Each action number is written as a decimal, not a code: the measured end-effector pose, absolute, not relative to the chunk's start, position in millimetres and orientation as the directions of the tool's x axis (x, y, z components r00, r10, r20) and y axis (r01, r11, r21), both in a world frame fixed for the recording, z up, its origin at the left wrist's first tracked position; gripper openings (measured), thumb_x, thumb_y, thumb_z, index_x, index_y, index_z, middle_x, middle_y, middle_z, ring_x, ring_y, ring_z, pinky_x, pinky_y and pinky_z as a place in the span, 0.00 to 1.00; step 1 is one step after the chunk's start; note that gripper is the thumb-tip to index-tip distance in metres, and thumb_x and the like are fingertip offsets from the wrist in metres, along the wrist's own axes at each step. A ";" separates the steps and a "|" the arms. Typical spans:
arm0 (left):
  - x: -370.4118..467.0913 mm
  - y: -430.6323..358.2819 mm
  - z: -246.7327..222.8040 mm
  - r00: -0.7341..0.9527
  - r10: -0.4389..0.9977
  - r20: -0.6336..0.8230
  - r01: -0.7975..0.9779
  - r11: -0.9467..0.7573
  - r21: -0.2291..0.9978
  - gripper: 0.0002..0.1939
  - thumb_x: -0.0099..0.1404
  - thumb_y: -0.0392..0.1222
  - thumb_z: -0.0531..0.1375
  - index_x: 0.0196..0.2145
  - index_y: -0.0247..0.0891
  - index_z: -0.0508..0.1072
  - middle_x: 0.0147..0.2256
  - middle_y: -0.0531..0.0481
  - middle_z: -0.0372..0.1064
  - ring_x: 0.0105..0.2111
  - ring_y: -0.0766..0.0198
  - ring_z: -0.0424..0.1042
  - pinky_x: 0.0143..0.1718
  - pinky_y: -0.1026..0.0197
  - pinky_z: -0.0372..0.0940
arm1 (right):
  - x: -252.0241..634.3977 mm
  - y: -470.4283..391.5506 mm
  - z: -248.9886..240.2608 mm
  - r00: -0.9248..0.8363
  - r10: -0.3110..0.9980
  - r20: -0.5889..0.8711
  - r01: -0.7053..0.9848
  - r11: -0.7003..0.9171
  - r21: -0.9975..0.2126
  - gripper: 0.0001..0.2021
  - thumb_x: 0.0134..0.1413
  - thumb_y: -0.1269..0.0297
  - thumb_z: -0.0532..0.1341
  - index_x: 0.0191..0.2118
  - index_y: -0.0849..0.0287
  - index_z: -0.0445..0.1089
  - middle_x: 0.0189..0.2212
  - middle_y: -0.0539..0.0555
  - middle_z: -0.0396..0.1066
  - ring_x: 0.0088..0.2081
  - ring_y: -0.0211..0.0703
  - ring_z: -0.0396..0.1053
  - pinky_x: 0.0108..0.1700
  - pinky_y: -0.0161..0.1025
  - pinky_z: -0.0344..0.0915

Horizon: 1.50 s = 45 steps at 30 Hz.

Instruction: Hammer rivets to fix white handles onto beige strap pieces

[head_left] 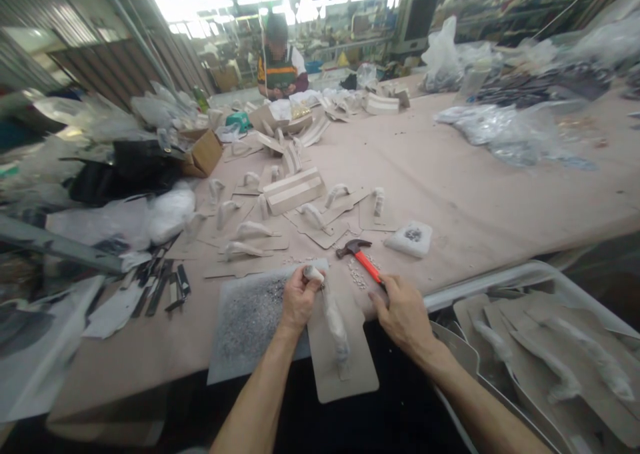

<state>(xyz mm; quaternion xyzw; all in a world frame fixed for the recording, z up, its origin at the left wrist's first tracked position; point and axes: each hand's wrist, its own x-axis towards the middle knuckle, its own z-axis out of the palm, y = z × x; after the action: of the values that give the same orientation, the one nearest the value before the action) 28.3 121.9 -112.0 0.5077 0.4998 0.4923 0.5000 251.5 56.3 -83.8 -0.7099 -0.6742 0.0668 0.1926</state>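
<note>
My left hand (300, 295) pinches a short, pale cylindrical piece (313, 274) at the top end of a beige panel. The panel (357, 347) carries a plastic-wrapped curved handle (336, 327) and hangs past the table's front edge. My right hand (404, 307) is closed on the dark end of a claw hammer (367, 264) with a red grip, its head lying over the table. Small pale bits (357, 275) are scattered beside the hammer. Under my left wrist lies a grey speckled board (250, 314).
Similar panels with wrapped handles (313, 217) cover the table (400, 154). A plastic bag of small dark parts (411, 239) is beyond the hammer. At right, a white bin (545, 274) holds more panels. Dark strips (160, 287) lie left. A person (280, 64) sits across.
</note>
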 end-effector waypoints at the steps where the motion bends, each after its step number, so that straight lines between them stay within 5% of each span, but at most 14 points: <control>1: 28.8 121.8 -111.2 0.007 1.000 0.003 0.033 -0.003 0.999 0.13 0.61 0.47 0.65 0.40 0.37 0.76 0.37 0.47 0.79 0.37 0.59 0.77 0.42 0.60 0.69 | 262.2 60.2 -86.4 0.096 0.989 0.113 0.954 -0.058 -0.295 0.15 0.62 0.61 0.59 0.50 0.64 0.68 0.46 0.64 0.70 0.47 0.56 0.68 0.48 0.48 0.63; 6: 30.7 121.4 -110.7 -0.003 1.000 0.007 0.101 -0.007 0.995 0.12 0.61 0.46 0.64 0.40 0.38 0.76 0.37 0.46 0.79 0.37 0.59 0.77 0.43 0.59 0.69 | 285.6 69.3 -90.4 0.062 0.988 -0.142 0.979 -0.088 -0.183 0.08 0.62 0.63 0.59 0.44 0.61 0.68 0.40 0.59 0.69 0.41 0.49 0.68 0.41 0.40 0.58; 12: 30.2 121.2 -113.1 -0.008 1.000 0.021 0.137 -0.020 0.990 0.11 0.62 0.45 0.63 0.41 0.38 0.76 0.38 0.46 0.80 0.38 0.57 0.78 0.42 0.58 0.70 | 282.6 77.1 -81.9 0.082 0.965 -0.249 0.953 -0.149 -0.265 0.04 0.61 0.68 0.56 0.40 0.61 0.65 0.36 0.58 0.70 0.35 0.44 0.68 0.35 0.38 0.53; 14: 30.6 121.1 -111.7 -0.003 0.999 0.042 0.185 -0.040 0.982 0.10 0.62 0.44 0.62 0.40 0.38 0.76 0.37 0.47 0.80 0.37 0.57 0.78 0.42 0.58 0.70 | 282.9 80.2 -80.0 0.080 0.962 -0.259 0.902 -0.180 -0.393 0.05 0.56 0.70 0.57 0.39 0.61 0.65 0.32 0.54 0.69 0.33 0.43 0.66 0.34 0.38 0.53; 17: 30.8 121.4 -109.2 0.024 0.996 0.087 0.251 -0.090 0.964 0.10 0.62 0.41 0.61 0.41 0.40 0.75 0.37 0.47 0.80 0.36 0.57 0.77 0.41 0.58 0.70 | 278.9 85.2 -78.1 0.024 0.887 -0.461 0.522 -0.404 -0.751 0.06 0.50 0.71 0.59 0.37 0.59 0.64 0.24 0.46 0.62 0.26 0.38 0.62 0.30 0.35 0.56; 19: 30.5 122.3 -107.7 0.079 0.989 0.128 0.307 -0.146 0.940 0.11 0.61 0.40 0.61 0.43 0.41 0.75 0.36 0.48 0.79 0.35 0.57 0.77 0.40 0.57 0.69 | 271.5 88.7 -76.3 -0.086 0.808 -0.583 0.219 -0.556 -0.802 0.04 0.52 0.67 0.57 0.35 0.57 0.63 0.21 0.44 0.59 0.21 0.36 0.59 0.26 0.34 0.58; 21: 30.1 123.6 -106.1 0.151 0.974 0.168 0.363 -0.213 0.907 0.13 0.61 0.39 0.61 0.44 0.41 0.76 0.35 0.47 0.78 0.34 0.56 0.76 0.40 0.57 0.68 | 262.1 91.1 -72.4 -0.133 0.776 -0.617 0.111 -0.607 -0.787 0.05 0.56 0.61 0.55 0.34 0.56 0.61 0.20 0.43 0.57 0.18 0.34 0.55 0.23 0.33 0.59; 25: 29.9 125.9 -103.6 0.227 0.956 0.185 0.361 -0.259 0.896 0.14 0.60 0.39 0.61 0.44 0.42 0.76 0.34 0.48 0.77 0.34 0.56 0.74 0.39 0.58 0.67 | 250.1 85.8 -53.5 -0.072 0.814 -0.576 0.104 -0.568 -0.816 0.11 0.61 0.53 0.51 0.32 0.54 0.57 0.20 0.41 0.53 0.16 0.33 0.50 0.19 0.32 0.53; 28: 29.7 125.1 -104.0 0.225 0.963 0.151 0.304 -0.217 0.928 0.11 0.62 0.39 0.59 0.42 0.42 0.76 0.33 0.50 0.75 0.33 0.59 0.73 0.38 0.60 0.66 | 254.1 71.9 -33.1 0.008 0.947 -0.322 0.359 -0.304 -0.883 0.14 0.63 0.50 0.50 0.31 0.54 0.57 0.20 0.43 0.56 0.19 0.35 0.55 0.22 0.33 0.53; 31: 29.1 122.9 -105.5 0.216 0.967 0.138 0.281 -0.197 0.939 0.10 0.64 0.40 0.58 0.41 0.41 0.76 0.30 0.52 0.73 0.30 0.61 0.70 0.35 0.61 0.64 | 265.2 58.6 -16.4 -0.058 0.997 -0.049 0.720 0.008 -0.694 0.15 0.64 0.51 0.49 0.30 0.54 0.58 0.18 0.45 0.57 0.21 0.38 0.55 0.25 0.36 0.48; 33: 28.6 121.8 -106.0 0.210 0.965 0.154 0.291 -0.212 0.933 0.09 0.64 0.41 0.58 0.40 0.41 0.76 0.28 0.53 0.70 0.27 0.62 0.67 0.32 0.62 0.62 | 272.4 54.5 -6.4 -0.142 0.989 -0.053 0.851 0.094 -0.517 0.13 0.63 0.54 0.51 0.30 0.54 0.58 0.17 0.46 0.57 0.19 0.38 0.52 0.26 0.38 0.42; 36: 27.9 121.2 -105.7 0.208 0.962 0.176 0.309 -0.235 0.922 0.08 0.65 0.42 0.58 0.39 0.41 0.77 0.27 0.54 0.69 0.27 0.63 0.66 0.32 0.63 0.61 | 278.2 55.4 15.5 -0.205 0.976 -0.079 0.897 0.155 -0.415 0.12 0.64 0.55 0.52 0.30 0.54 0.59 0.18 0.48 0.60 0.19 0.37 0.52 0.26 0.39 0.40; 42: 27.9 121.3 -105.3 0.218 0.961 0.169 0.318 -0.234 0.919 0.09 0.65 0.42 0.59 0.40 0.41 0.77 0.30 0.51 0.72 0.30 0.61 0.68 0.34 0.61 0.63 | 265.1 56.9 49.1 0.067 0.947 0.314 0.825 0.124 -0.552 0.16 0.68 0.51 0.44 0.32 0.52 0.59 0.19 0.49 0.62 0.20 0.39 0.57 0.25 0.38 0.50; 45: 28.4 121.6 -107.0 0.217 0.964 0.156 0.317 -0.220 0.923 0.07 0.65 0.41 0.58 0.38 0.40 0.77 0.27 0.52 0.70 0.27 0.62 0.67 0.32 0.62 0.61 | 259.8 56.6 31.5 -0.127 0.980 0.151 0.868 0.183 -0.461 0.14 0.66 0.55 0.47 0.30 0.53 0.58 0.18 0.50 0.60 0.18 0.39 0.54 0.24 0.39 0.44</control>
<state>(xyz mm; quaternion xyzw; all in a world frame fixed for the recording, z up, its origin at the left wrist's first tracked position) 28.4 121.6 -107.0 0.6691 0.4784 0.4032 0.4011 259.8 56.6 31.5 -0.6254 -0.7390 0.1314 0.2134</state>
